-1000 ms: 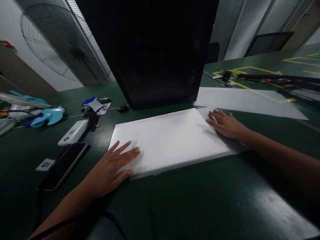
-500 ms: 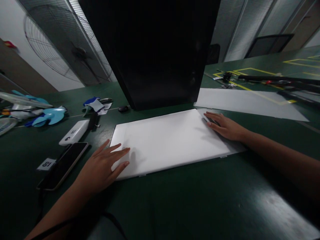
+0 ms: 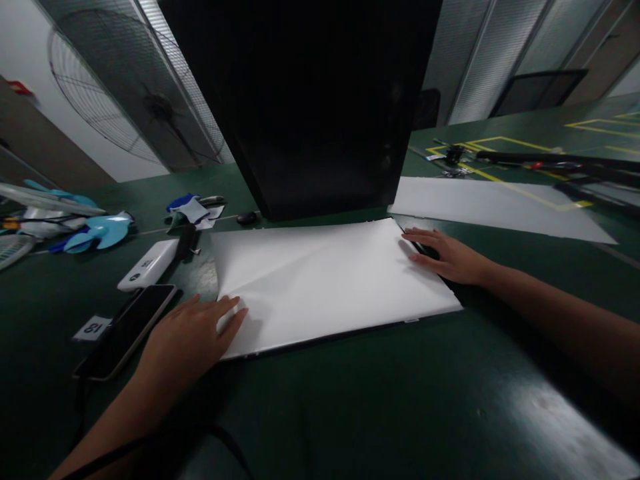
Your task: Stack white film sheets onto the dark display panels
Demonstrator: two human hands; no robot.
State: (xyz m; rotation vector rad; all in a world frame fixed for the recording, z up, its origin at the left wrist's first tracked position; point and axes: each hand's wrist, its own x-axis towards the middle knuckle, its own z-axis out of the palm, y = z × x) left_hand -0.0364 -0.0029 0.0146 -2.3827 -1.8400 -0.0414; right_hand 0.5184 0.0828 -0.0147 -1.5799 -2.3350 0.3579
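Note:
A thin white sheet (image 3: 320,280) lies lengthwise in front of me on the green table, with a darker edge showing beneath its near side. Its far left corner bows upward, and a soft crease runs from there toward the middle. At the left edge my left hand (image 3: 185,340) is open, with thumb and forefinger reaching over the near left part of the sheet. Its other fingers are partly hidden. My right hand (image 3: 450,257) is open too, fingers stretched out, resting at the right edge with the fingertips on or against the sheet.
A large black panel (image 3: 320,113) stands just behind the sheet. Another white sheet (image 3: 490,207) lies at the right. Left are a phone (image 3: 127,333), a white power bank (image 3: 150,265), a number label (image 3: 93,328) and light-blue items (image 3: 103,232). A black cable (image 3: 165,433) crosses my left forearm.
The white sheet's right edge has shifted left, and its far left corner has risen and bowed. My left hand has drawn back slightly to the left; my right hand has moved a little.

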